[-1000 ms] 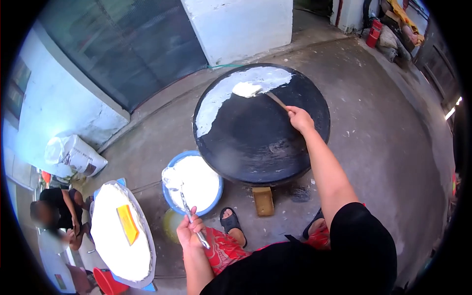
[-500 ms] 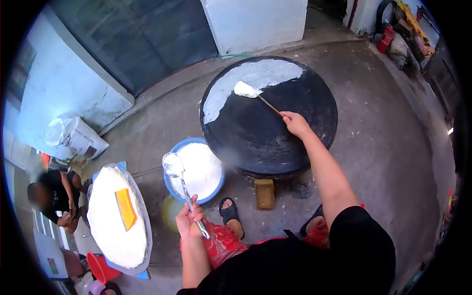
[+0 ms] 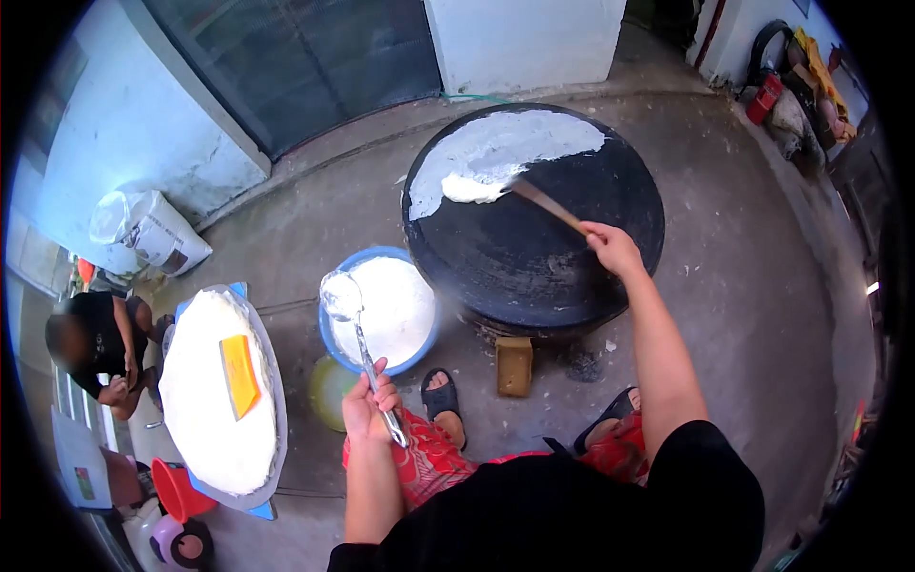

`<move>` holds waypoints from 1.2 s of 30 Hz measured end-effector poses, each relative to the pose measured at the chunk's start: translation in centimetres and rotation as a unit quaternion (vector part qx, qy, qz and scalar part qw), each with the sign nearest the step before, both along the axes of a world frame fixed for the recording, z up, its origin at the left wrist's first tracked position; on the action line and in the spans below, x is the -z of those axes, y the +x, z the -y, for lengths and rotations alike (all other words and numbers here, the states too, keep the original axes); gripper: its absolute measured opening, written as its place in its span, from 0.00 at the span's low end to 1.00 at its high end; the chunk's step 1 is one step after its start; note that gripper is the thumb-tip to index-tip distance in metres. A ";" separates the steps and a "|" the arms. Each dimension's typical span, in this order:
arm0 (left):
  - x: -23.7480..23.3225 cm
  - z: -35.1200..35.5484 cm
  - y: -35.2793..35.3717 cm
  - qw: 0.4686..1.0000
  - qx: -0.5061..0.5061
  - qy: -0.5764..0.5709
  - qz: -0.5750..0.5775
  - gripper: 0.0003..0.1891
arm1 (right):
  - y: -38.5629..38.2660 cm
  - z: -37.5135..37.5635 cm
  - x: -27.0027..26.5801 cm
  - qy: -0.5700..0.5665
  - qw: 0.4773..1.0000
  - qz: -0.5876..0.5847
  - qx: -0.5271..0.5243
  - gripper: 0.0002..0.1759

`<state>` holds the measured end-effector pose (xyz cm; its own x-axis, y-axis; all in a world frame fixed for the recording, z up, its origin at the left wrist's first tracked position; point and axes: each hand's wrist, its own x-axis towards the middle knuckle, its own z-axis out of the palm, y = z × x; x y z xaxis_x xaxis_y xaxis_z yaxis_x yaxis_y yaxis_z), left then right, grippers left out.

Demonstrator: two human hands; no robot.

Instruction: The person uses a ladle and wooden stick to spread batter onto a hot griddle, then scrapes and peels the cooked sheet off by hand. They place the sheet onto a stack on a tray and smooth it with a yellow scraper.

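Note:
My right hand [image 3: 615, 248] grips the handle of a wooden spatula [image 3: 551, 204] over a big round black griddle [image 3: 534, 267]. The spatula's far end meets a thick lump of white batter [image 3: 472, 189] on the griddle. A thin whitish layer [image 3: 519, 138] coats the far and left part of the surface. In my left hand [image 3: 370, 408] is a metal ladle [image 3: 362, 336], its bowl smeared with white batter. The ladle's bowl hovers over the left edge of a blue basin [image 3: 434, 348] of white batter.
To the left, an oval white mass [image 3: 205, 419] bears an orange scraper [image 3: 242, 377]. Beyond it sits another person [image 3: 95, 334]. A brick [image 3: 515, 367] stands by the griddle's base. A red bucket [image 3: 176, 491] and a white sack [image 3: 162, 238] are farther left.
My right hand has shifted right, and the spatula has turned, its broad side now showing. The lump of batter has moved nearer and spread wider. My left hand still holds the ladle.

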<state>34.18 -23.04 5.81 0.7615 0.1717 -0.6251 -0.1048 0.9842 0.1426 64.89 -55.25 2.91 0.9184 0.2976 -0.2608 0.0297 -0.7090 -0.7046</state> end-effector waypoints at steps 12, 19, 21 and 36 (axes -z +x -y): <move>0.3 -0.1 -0.8 1.000 -0.003 0.008 0.003 0.17 | -2.2 -3.4 4.0 0.051 0.996 0.052 0.054 0.15; -0.1 -0.4 -0.7 1.000 -0.004 -0.004 0.028 0.17 | -5.0 -3.9 -1.5 -0.050 0.997 0.036 -0.056 0.15; -0.1 -0.5 -1.0 1.000 -0.004 0.006 0.028 0.17 | -4.8 -2.4 0.8 -0.016 0.996 0.079 0.027 0.15; 0.2 -1.5 -2.8 1.000 0.002 0.000 0.006 0.17 | -20.6 -2.6 1.3 -0.037 0.998 -0.017 -0.046 0.26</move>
